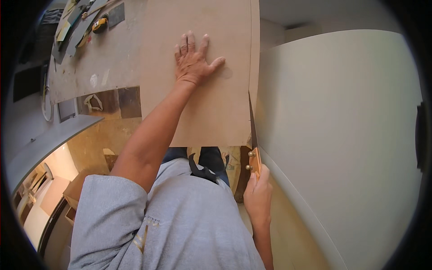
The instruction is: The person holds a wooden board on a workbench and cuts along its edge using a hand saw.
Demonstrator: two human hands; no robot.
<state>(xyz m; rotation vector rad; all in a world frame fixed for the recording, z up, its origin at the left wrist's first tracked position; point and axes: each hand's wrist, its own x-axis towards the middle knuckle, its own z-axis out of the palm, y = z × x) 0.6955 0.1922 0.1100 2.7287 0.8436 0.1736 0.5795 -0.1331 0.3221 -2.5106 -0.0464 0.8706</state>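
My left hand (196,63) lies with fingers spread on a large light wooden board (198,117) in the middle of the view. My right hand (257,191) is wrapped round the wooden handle of a handsaw (253,123), which has two metal knobs. The saw's narrow blade runs up from the handle into a cut close to the board's right edge. A thin line continues along that edge above the blade. My right hand is below the board's near edge, beside my body.
At the upper left, a worn worktop (99,67) bears a yellow tape measure (100,24) and several grey strips and scraps. A grey shelf (54,139) and cardboard box (83,184) sit at the left. A big white panel (342,135) stands close on the right.
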